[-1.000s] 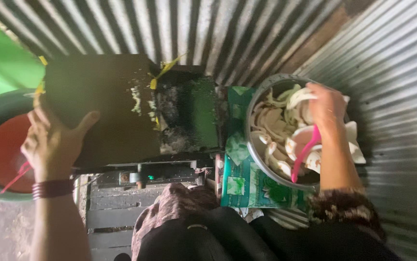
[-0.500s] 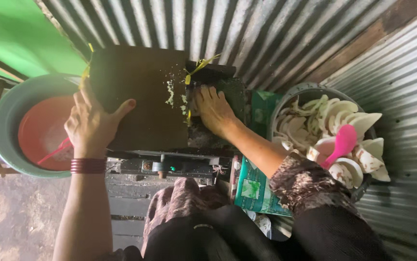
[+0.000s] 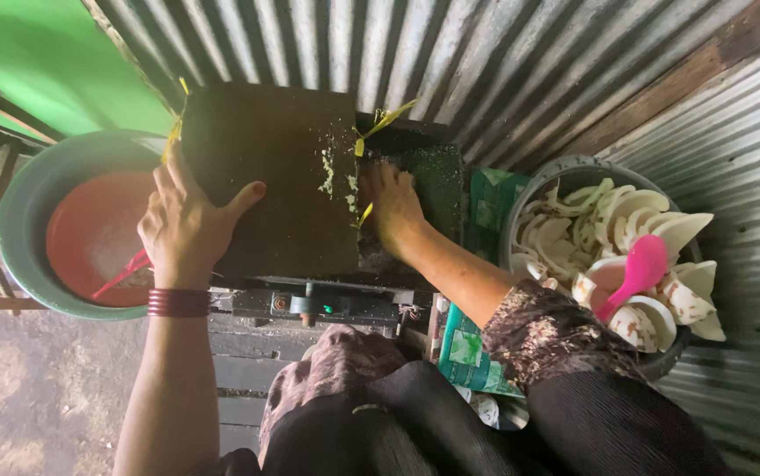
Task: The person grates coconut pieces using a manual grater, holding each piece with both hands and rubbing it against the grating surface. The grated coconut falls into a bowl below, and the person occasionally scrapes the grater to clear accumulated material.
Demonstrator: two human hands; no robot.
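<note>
Currently, your left hand lies flat on the left edge of the dark machine cover, fingers spread wide, thumb angled onto the panel. Your right hand presses down in the green-flecked feed opening just right of the cover; whether its fingers grip anything cannot be told. Coconut pieces and a pink scoop fill the grey basin at right. A red bowl sits at left.

Head camera looks steeply down, close above the grating machine
</note>
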